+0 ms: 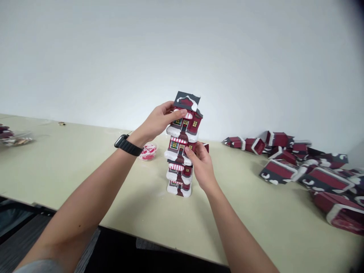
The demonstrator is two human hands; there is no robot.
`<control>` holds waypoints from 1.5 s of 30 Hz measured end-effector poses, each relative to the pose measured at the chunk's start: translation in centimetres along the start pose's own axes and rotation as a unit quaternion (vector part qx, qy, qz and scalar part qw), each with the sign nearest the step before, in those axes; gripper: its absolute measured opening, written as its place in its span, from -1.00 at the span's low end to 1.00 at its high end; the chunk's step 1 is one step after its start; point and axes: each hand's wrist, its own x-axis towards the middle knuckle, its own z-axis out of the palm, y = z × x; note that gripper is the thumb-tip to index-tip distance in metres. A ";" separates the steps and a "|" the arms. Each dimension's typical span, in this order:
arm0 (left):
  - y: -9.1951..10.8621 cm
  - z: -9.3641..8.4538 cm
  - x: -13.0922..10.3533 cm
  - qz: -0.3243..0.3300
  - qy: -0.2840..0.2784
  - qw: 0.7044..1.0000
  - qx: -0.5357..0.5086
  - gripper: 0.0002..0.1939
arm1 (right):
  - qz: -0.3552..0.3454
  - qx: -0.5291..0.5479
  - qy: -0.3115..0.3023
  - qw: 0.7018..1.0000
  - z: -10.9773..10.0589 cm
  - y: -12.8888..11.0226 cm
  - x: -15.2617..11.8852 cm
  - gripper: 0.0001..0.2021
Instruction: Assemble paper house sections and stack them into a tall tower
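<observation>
Four small houses stand in one stack, many others lie apart

Nearest to the viewer is the front edge of the table (159,218). A little behind it the stack of houses (179,175) rises from the table, four high, leaning slightly.

The right hand (203,167) is closed around the side of the second house from the top (179,144), with the thumb on its front. Higher, the left hand (159,120), with a black watch (127,146) on its wrist, grips the top house (196,122); its thumb presses the front, and the other fingers are mostly hidden behind. I cannot tell if the top house is fully seated.

Behind the right hand shows a part of a dark red thing. To the left of the stack is a bowl (156,147) with red and white pieces.

As I judge, four houses are already stacked, and the loose houses (280,170), lying in a heap at the right, are not. How many of them remain to be handled, I cannot say. Farthest is the plain wall (182,45).
</observation>
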 end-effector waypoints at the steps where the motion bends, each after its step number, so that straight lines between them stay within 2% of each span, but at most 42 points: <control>1: -0.2 0.0 0.0 -0.004 -0.009 1.000 -0.001 -0.58 | 0.001 0.008 -0.005 1.000 0.1 -0.1 0.0 -0.48; 5: -0.4 0.1 -0.2 -0.001 -0.014 1.000 -0.022 -0.58 | 0.004 0.032 -0.009 0.999 0.1 -0.5 -0.1 -0.43; 11: -0.3 0.2 -0.2 0.002 -0.021 0.999 -0.030 -0.56 | 0.016 0.011 -0.038 0.999 -0.5 -1.3 0.2 -0.46; 16: -0.6 0.2 -0.3 0.015 -0.016 0.999 -0.027 -0.59 | 0.001 0.025 -0.039 0.999 -0.5 -1.8 0.2 -0.51; 23: -1.3 0.0 -1.4 0.030 0.004 0.999 -0.031 -0.58 | 0.003 0.012 -0.066 0.998 -0.7 -1.4 0.1 -0.49; 28: -1.8 -0.1 -1.8 0.024 0.014 0.999 -0.041 -0.58 | 0.001 0.024 -0.052 0.998 -0.5 -1.3 -0.1 -0.48; 45: -2.9 0.2 -2.8 0.013 0.000 0.997 -0.078 -0.48 | -0.022 0.030 -0.055 0.998 -0.3 -0.8 -0.2 -0.40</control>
